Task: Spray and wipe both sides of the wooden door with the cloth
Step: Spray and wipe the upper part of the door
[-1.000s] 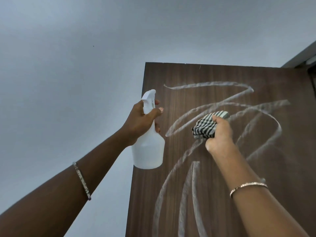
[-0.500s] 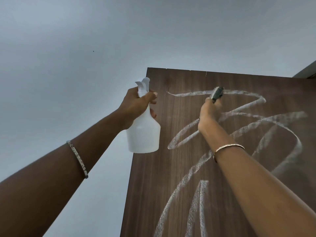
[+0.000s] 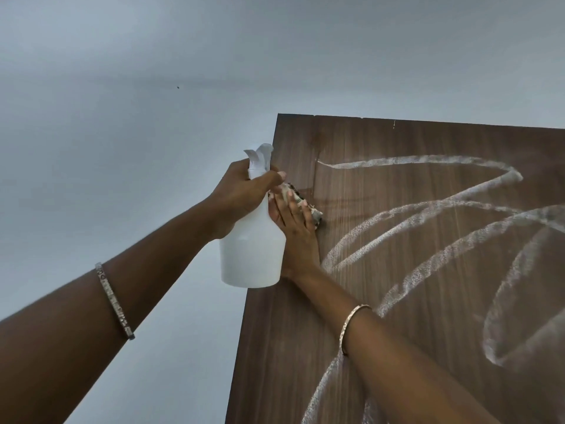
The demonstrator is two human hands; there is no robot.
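The dark wooden door point(image 3: 412, 301) fills the right half of the view, seen from below, with looping white foam trails across it. My left hand point(image 3: 241, 194) grips the neck of a white spray bottle point(image 3: 253, 249) held just off the door's left edge. My right hand point(image 3: 295, 231) lies flat against the door near its upper left corner and presses the striped cloth point(image 3: 308, 209) onto the wood. The bottle hides part of that hand, and my fingers cover most of the cloth.
A plain pale ceiling and wall point(image 3: 122, 117) fill everything left of and above the door. The door's top edge point(image 3: 428, 121) runs across the upper right. A bracelet sits on each of my wrists.
My right hand has swept the cloth from the middle of the door up towards its top and then left and down to the upper left corner. A wiped streak shows beside it. The bottle stayed raised.
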